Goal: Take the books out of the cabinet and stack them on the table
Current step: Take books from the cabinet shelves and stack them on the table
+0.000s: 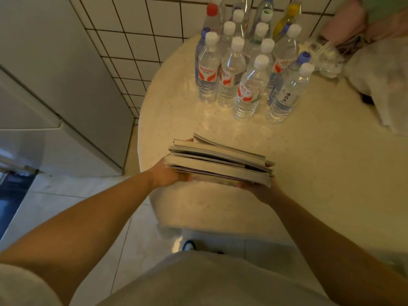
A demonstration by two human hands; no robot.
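A stack of several thin books hangs level over the near part of the round cream table. My left hand grips the stack's left end from below and the side. Under the stack's right end, my right hand holds it, with most of its fingers hidden by the books. Whether the stack touches the tabletop cannot be told. The cabinet is not in view.
Several clear water bottles stand grouped at the table's far side. A pale cloth or bag lies at the table's right edge. A white appliance and a tiled wall stand to the left.
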